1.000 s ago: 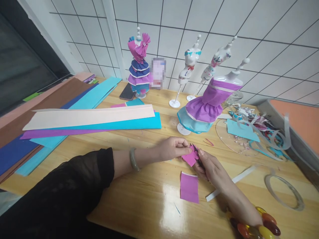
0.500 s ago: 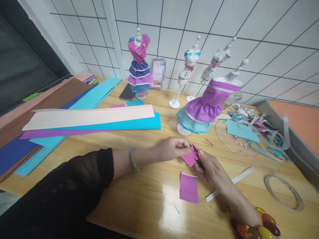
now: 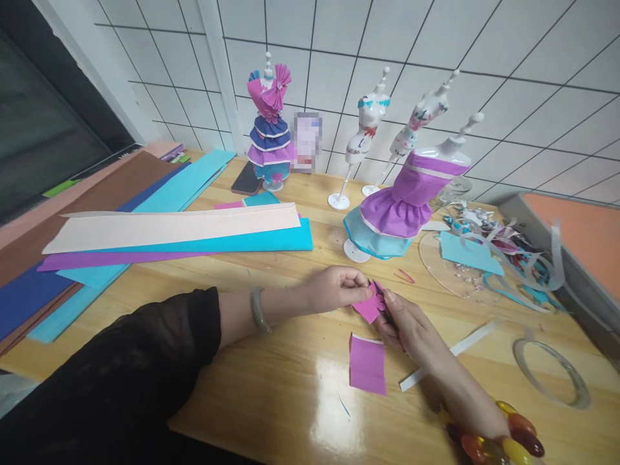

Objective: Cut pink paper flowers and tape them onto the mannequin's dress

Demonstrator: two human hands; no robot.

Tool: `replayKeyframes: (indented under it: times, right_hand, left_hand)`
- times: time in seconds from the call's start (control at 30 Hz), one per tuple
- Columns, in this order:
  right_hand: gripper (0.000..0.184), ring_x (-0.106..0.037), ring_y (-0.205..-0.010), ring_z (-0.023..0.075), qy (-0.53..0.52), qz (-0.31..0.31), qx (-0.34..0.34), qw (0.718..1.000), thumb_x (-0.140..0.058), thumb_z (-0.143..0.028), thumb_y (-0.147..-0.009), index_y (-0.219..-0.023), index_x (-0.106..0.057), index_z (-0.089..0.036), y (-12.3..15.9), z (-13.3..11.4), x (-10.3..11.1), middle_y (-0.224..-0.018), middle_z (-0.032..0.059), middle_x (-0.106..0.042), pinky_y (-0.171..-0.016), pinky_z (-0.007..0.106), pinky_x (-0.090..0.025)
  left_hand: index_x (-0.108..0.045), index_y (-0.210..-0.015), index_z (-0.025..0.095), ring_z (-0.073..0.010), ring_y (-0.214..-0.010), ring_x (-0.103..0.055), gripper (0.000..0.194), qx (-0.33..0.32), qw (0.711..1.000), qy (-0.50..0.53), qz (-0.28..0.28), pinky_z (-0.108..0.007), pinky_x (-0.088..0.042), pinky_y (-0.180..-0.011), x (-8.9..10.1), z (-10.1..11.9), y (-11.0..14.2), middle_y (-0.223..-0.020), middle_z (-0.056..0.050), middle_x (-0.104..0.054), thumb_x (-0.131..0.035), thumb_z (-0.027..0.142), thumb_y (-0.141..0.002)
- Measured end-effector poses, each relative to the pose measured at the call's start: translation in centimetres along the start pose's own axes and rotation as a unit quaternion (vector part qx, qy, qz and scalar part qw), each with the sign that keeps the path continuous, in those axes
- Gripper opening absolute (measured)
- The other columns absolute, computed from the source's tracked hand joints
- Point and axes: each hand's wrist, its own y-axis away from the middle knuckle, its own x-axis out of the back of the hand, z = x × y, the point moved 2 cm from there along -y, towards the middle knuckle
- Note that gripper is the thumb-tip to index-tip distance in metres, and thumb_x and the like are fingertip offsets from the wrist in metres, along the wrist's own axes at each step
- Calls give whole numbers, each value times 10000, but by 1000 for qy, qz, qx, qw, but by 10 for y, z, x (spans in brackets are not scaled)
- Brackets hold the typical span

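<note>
My left hand [image 3: 334,289] pinches a small magenta paper piece [image 3: 369,307] just above the wooden table [image 3: 271,387]. My right hand [image 3: 405,323] is closed on a small dark tool [image 3: 380,296], likely scissors, whose tip meets the paper's right edge. A second magenta paper rectangle [image 3: 367,363] lies flat on the table just below both hands. A mannequin in a purple and blue paper dress [image 3: 405,205] stands behind the hands.
Long paper sheets [image 3: 174,232] in pink, blue and purple lie at left. A dressed mannequin [image 3: 268,129] and two bare ones [image 3: 363,135] stand by the tiled wall beside a phone [image 3: 247,179]. Scraps on a clear plate [image 3: 479,265], a white strip [image 3: 450,352] and a clear ring [image 3: 552,373] lie at right.
</note>
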Motion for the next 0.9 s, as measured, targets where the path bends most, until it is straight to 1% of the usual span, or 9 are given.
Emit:
replayKeyframes:
  times: [0.17, 0.37, 0.6, 0.9]
  right_hand:
    - [490, -295, -433, 93, 6, 4, -1, 1000, -294, -569, -911, -578, -350, -215, 0, 0, 0, -477, -54, -323, -448, 249, -273]
    - [504, -290, -422, 97, 1, 3, -7, 1000, -294, -607, -890, -575, -348, -218, -1, 1, 0, -473, -55, -315, -432, 253, -262]
    - [480, -293, -449, 99, 10, 1, 4, 1000, -287, -550, -922, -586, -355, -213, 0, 0, 1, -487, -52, -328, -468, 258, -269]
    - [494, -301, -443, 100, 23, -1, 3, 1000, -276, -585, -907, -583, -338, -218, -1, -1, 0, -486, -48, -333, -457, 255, -278]
  left_hand:
    - [-545, -818, 130, -65, -649, -476, 311, 4, 1000, -9, -5, -211, -374, -603, 1, 1, 0, -739, -3, -541, -605, 431, -768]
    - [-547, -818, 125, -70, -647, -482, 337, 7, 1000, -11, -8, -214, -378, -600, 2, 1, 0, -741, -11, -550, -616, 449, -753]
    - [-555, -828, 130, -69, -648, -482, 319, -2, 1000, -25, -6, -213, -381, -605, 3, -2, 0, -743, -8, -553, -598, 441, -770]
    - [-544, -802, 129, -71, -646, -480, 355, 9, 1000, -18, -3, -219, -388, -612, 1, 1, 0, -724, -4, -544, -623, 469, -738]
